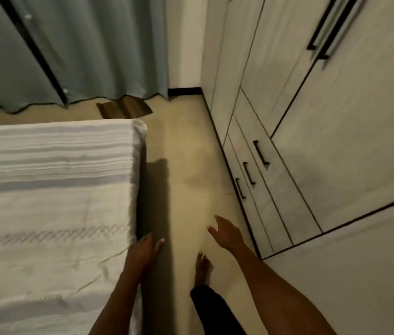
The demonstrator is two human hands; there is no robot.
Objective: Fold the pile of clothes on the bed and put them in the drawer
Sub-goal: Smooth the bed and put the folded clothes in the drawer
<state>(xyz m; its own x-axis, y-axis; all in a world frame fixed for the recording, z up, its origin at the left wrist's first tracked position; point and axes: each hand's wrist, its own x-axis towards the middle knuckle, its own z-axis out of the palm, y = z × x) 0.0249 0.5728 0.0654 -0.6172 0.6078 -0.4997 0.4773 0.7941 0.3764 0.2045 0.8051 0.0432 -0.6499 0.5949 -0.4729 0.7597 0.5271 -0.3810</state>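
Right hand (225, 232), empty and spread, is nearer the wardrobe drawers (251, 175), ahead to its right; left hand (146, 247), relaxed and empty, hangs beside the bed (46, 189).

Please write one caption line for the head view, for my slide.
Both hands empty: left hand by the bed edge, right hand toward the closed drawers.

I observe the left hand (144, 250) and right hand (227, 234) empty, fingers (161, 243) relaxed, over the floor (191, 151). Bed (53, 189) at left, white cover bare. Three drawers (261, 189) at right, all closed. Curtain (82, 49) far.
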